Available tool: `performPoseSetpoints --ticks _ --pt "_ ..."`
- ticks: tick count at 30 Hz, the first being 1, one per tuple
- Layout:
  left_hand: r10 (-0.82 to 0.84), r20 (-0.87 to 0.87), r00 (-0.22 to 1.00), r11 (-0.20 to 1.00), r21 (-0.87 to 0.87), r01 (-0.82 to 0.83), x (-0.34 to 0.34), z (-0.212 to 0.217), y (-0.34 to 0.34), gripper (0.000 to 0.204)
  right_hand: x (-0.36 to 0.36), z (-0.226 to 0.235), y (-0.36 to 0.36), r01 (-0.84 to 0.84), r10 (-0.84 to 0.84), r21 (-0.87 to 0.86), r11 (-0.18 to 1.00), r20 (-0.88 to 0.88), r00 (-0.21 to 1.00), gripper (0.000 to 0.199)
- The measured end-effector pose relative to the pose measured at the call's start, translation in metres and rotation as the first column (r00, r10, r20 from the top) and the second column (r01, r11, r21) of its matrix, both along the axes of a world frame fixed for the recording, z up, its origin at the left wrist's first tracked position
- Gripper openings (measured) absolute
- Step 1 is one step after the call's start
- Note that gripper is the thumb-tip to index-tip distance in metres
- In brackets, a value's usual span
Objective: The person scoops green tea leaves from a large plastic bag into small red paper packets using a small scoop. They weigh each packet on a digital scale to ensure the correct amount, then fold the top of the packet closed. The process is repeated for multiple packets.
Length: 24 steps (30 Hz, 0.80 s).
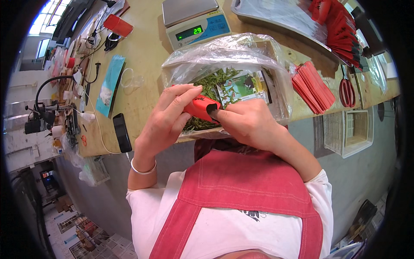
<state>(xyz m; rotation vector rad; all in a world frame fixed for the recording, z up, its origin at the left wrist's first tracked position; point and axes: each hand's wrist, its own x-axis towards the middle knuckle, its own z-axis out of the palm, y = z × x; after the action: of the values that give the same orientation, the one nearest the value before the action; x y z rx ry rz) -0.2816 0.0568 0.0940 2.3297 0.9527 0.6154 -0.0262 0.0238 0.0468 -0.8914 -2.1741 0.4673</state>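
My left hand (163,117) is wrapped round a small red pouch (199,106), whose dark mouth gapes toward the right. At that mouth, the fingers of my right hand (251,123) are bent together; their tips are hidden, and what they hold cannot be made out. Both hands are over the near side of a box lined with a clear plastic bag (224,56). Long green dried leaves (208,86), looking like tea, lie in it. A colourful printed card (245,85) rests among them, with some leaves on top.
Behind the box stands a digital scale (198,32) with a lit display. Red pouches (312,88) lie to the right, near red-handled scissors (347,93). A metal tray (276,21) holds more packets. A phone (122,133) and teal packet (110,86) lie left; a white basket (349,131) is lower right.
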Motion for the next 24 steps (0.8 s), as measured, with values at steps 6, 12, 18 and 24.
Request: performPoseSetpoints --ticks 6,12,18,24 --pt "0.04 -0.02 0.999 0.996 0.077 -0.038 -0.005 -0.003 0.005 0.055 0.001 -0.001 0.0 0.032 -0.029 0.039 0.999 -0.058 0.998 0.018" --pt "0.057 -0.038 0.998 0.993 0.109 -0.052 -0.014 -0.008 0.01 0.058 0.007 -0.005 -0.002 0.045 -0.041 0.057 0.997 -0.068 0.997 0.028" --pt "0.08 -0.026 0.996 0.992 0.099 -0.077 -0.016 -0.009 0.008 0.058 0.005 0.0 -0.006 0.045 -0.044 0.004 0.999 -0.103 0.994 0.034" --pt "0.02 -0.014 1.0 0.993 0.114 -0.018 -0.006 -0.005 0.003 0.058 -0.008 0.008 0.001 -0.052 0.051 -0.077 0.996 -0.009 0.999 0.026"
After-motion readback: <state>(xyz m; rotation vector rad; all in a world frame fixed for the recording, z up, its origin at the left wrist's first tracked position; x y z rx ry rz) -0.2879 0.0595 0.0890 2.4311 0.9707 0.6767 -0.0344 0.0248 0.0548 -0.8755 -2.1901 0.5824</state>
